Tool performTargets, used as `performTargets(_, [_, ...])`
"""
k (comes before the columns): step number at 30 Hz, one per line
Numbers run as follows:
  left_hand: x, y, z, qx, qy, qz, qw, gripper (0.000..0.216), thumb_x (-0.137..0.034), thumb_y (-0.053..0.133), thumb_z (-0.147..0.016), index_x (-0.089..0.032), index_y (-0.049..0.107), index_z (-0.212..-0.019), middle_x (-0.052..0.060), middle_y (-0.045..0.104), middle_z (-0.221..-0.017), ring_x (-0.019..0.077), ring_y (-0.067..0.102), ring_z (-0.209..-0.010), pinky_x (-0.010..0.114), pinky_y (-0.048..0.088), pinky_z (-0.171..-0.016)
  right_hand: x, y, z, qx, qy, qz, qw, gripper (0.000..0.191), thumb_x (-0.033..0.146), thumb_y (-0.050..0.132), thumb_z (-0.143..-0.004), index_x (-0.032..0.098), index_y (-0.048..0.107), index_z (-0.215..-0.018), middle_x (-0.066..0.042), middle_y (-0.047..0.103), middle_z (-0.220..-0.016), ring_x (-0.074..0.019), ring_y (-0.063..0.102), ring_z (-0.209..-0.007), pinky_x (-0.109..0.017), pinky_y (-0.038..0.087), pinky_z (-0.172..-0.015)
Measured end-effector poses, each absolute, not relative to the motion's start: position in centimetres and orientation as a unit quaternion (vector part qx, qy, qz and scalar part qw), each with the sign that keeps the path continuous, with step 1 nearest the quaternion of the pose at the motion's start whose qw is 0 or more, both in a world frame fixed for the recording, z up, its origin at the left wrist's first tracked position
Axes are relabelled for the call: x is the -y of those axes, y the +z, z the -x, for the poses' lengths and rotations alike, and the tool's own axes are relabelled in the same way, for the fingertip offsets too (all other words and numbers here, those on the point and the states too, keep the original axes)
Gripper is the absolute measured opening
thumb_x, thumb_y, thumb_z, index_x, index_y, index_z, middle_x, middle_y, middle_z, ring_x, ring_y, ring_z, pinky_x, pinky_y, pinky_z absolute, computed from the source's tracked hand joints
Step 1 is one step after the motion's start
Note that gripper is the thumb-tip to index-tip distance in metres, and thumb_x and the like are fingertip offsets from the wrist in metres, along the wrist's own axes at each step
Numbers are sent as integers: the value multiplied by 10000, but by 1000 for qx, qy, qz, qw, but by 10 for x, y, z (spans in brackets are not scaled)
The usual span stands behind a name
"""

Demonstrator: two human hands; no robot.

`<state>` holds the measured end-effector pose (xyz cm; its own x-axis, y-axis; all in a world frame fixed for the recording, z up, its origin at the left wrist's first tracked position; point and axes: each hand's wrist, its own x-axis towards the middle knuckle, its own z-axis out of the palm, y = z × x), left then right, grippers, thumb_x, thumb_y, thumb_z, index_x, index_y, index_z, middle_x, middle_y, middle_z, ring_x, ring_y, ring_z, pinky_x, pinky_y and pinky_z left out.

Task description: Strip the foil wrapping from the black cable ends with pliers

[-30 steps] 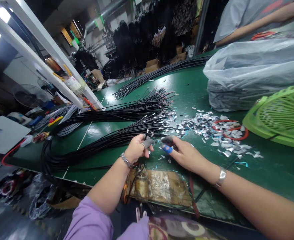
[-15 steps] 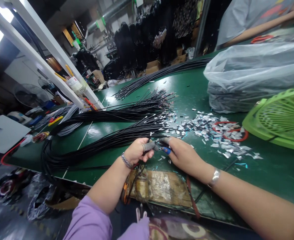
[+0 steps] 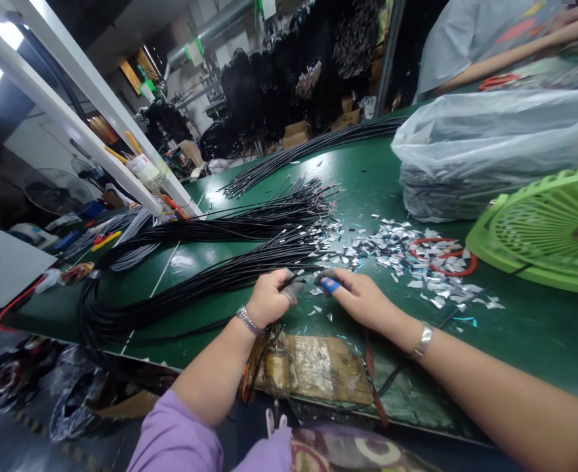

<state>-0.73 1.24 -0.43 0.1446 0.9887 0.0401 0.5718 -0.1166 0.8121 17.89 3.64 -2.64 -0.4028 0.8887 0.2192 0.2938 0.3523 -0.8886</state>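
Observation:
My left hand [image 3: 269, 298] is closed in a pinch on the end of a thin black cable [image 3: 205, 282], its thumb in a grey finger cot. My right hand [image 3: 355, 295] sits just to the right, fingers curled, thumb wrapped in blue tape and a grey cot on the forefinger; what it pinches is too small to make out. A big bundle of black cables [image 3: 170, 288] runs left from my hands across the green table [image 3: 515, 341]. Silvery foil scraps [image 3: 397, 252] lie scattered to the right.
A light green fan [image 3: 544, 229] and a clear plastic bag [image 3: 490, 144] of grey cables stand at right. More cable bundles [image 3: 318, 141] lie at the back. A red ring [image 3: 441, 255] lies among the scraps. Another person's arm [image 3: 505, 56] rests at the far right. A taped cardboard pad [image 3: 313, 370] hangs on the near edge.
My hands came together half a second ago and have drawn a little apart again. The view has shifted slightly; the cables and scraps lie as before.

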Motion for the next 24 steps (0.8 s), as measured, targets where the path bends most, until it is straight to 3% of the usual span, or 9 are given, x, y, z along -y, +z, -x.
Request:
performTargets(4, [-5, -10, 10, -513, 264, -817, -1, 143, -181, 496, -704, -173, 625, -765, 28, 634, -635, 146, 576, -589, 244, 398, -545, -35, -25, -174, 543, 632, 427, 351, 389, 579, 542, -725, 196, 504, -671, 40, 497, -553, -50, 261, -390, -203, 175, -374])
performTargets(8, [-1, -12, 8, -438, 214, -856, -171, 174, -135, 477, -638, -179, 624, -721, 23, 584, -555, 148, 546, -527, 256, 349, -479, -29, -24, -166, 439, 721, 407, 348, 476, 606, 691, -572, 188, 483, -667, 94, 404, -486, -15, 177, -379, -182, 94, -376])
performTargets(12, [1, -10, 5, -418, 183, -861, -224, 175, -123, 473, -612, -186, 611, -700, 23, 546, -531, 152, 534, -526, 264, 332, -468, -24, -22, -163, 428, 726, 389, 371, 500, 572, 761, -504, 182, 499, -677, 112, 362, -447, -20, 212, -390, -180, 124, -381])
performTargets(19, [2, -8, 4, -419, 177, -855, -251, 206, -122, 470, -602, -185, 618, -731, 20, 556, -544, 157, 540, -528, 272, 334, -472, -21, -23, -164, 461, 695, 389, 392, 450, 546, 750, -559, 175, 557, -725, 98, 382, -444, -46, 275, -413, -200, 201, -397])
performTargets(24, [2, -9, 3, -409, 205, -851, -260, 191, -118, 474, -602, -182, 609, -721, 20, 543, -533, 157, 529, -512, 272, 323, -461, -20, -22, -162, 432, 707, 403, 388, 390, 466, 752, -559, 183, 554, -740, 100, 392, -447, -49, 281, -415, -195, 189, -403])
